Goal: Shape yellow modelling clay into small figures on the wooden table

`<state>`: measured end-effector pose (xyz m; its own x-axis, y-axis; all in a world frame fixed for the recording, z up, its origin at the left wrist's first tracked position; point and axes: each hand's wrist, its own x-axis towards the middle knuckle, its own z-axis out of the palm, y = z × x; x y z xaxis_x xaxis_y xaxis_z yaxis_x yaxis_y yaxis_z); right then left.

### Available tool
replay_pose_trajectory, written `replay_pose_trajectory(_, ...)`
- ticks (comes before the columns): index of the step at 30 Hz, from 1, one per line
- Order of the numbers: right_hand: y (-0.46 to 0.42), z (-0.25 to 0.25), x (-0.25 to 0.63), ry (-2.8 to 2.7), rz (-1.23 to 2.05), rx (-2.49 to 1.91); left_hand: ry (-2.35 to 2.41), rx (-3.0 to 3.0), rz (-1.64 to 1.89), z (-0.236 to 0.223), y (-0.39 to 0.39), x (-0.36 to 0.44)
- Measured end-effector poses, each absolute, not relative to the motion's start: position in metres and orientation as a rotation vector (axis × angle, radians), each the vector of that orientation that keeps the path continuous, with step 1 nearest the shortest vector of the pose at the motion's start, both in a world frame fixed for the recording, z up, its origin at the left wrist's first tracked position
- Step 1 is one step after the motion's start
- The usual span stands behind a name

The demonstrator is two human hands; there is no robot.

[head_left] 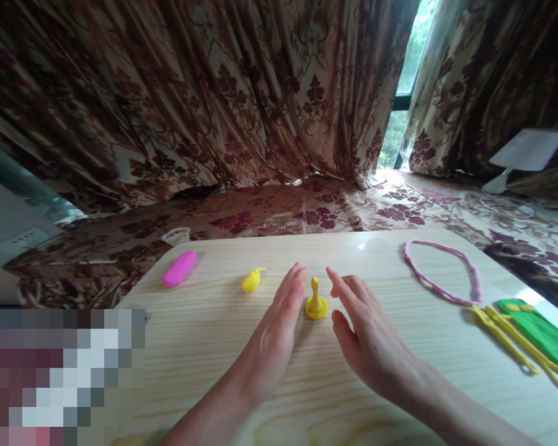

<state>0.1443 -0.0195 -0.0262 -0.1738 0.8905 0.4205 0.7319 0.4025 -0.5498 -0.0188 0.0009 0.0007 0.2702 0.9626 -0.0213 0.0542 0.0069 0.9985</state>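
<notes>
Between my two hands a small yellow clay figure (315,303) stands upright on the table, with a round flat base and a thin stem rising from it. My left hand (283,310) is held on edge just left of it, fingers stretched out and palm facing inward. On the other side my right hand (360,322) has its fingers extended and thumb apart, a small gap away from the figure. Neither hand holds anything. Left of my left hand lies a yellow clay lump (251,282) with a thin tail pointing right.
A pink clay block (179,269) lies at the table's left. To the right are a pink clay loop (469,272), yellow modelling tools (504,337) and a flat green clay piece (539,331). A white lamp (527,150) stands beyond the pale wooden table (204,359), before patterned curtains (260,93).
</notes>
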Motion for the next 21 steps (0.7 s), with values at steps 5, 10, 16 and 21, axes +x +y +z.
replay_pose_trajectory(5, -0.025, -0.024, 0.134, -1.994, 0.343, -1.394, 0.958, 1.335, 0.888, -0.007, -0.003, -0.018)
replay_pose_trajectory(10, -0.027, -0.022, 0.13, -2.036, 0.267, -1.453, 0.891, 1.246, 0.826, -0.014, -0.01, -0.012)
replay_pose_trajectory(16, -0.03, -0.02, 0.125, -2.134, 0.16, -1.472, 0.939, 1.268, 0.844, -0.015, -0.01, -0.007)
replay_pose_trajectory(21, -0.031, -0.019, 0.125, -2.111, 0.119, -1.515, 0.915, 1.277, 0.819, -0.017, -0.008, -0.007)
